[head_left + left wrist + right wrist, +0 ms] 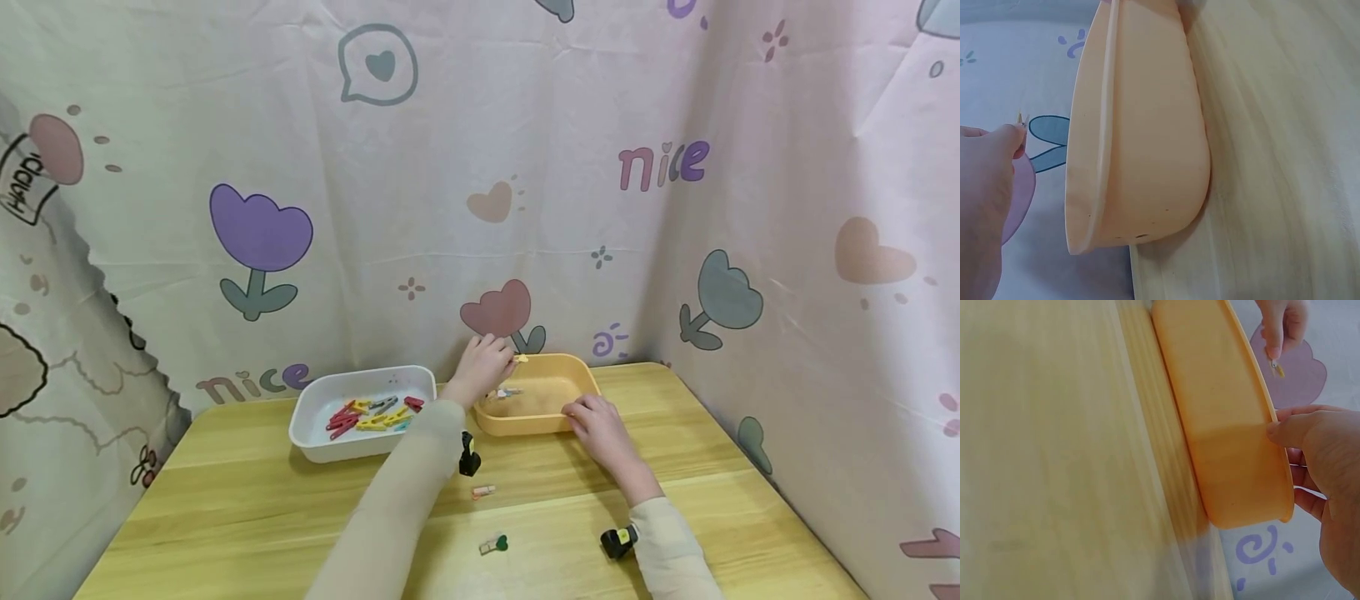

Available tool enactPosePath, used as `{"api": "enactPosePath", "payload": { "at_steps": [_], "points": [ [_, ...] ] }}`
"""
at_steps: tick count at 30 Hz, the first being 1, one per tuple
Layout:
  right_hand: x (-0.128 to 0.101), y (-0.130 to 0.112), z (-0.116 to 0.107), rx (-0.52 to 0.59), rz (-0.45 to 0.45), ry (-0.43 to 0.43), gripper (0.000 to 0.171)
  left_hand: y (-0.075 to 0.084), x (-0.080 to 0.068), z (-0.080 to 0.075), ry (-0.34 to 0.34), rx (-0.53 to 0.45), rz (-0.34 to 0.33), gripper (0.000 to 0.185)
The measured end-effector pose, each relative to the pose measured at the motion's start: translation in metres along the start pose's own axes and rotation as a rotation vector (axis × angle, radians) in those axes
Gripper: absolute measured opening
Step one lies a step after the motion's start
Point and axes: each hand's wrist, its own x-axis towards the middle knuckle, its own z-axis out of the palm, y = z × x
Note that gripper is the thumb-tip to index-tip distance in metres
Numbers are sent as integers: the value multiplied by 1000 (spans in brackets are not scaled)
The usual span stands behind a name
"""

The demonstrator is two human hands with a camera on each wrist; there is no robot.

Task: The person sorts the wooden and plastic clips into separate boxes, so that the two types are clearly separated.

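My left hand [504, 361] pinches a small yellow clothespin [521, 358] over the back left rim of the orange tray [525, 425]. The right wrist view shows that left hand [1280, 337] with the clothespin [1277, 367] hanging from its fingertips. My right hand [583, 411] grips the tray's front rim, thumb on the edge [1285, 428] and fingers behind it. A light-coloured clothespin [506, 392] lies inside the tray. In the left wrist view the tray's outer wall [1147, 156] fills the middle, with the clothespin tip [1020, 119] at my hand.
A white tray [315, 450] to the left holds several coloured clothespins [371, 412]. Two loose clothespins lie on the wooden table [750, 517], one pale orange [483, 492] and one with a green heart [493, 544]. A printed pink curtain [525, 167] closes in the back and sides.
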Motion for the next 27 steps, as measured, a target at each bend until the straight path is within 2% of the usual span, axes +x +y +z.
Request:
{"api": "enactPosePath", "payload": {
  "at_steps": [8, 15, 21, 27],
  "points": [
    [0, 1, 0, -3, -12, 1, 15, -4, 7, 10, -59, 13, -102, 23],
    [2, 0, -1, 15, 13, -35, 13, -5, 9, 18, -85, 35, -158, 28],
    [2, 0, 1, 6, 2, -20, 14, 0, 9, 22, -95, 53, -185, 30],
    [1, 1, 0, 5, 0, -10, 15, 8, 13, 22, -145, 25, -223, 30]
  ]
}}
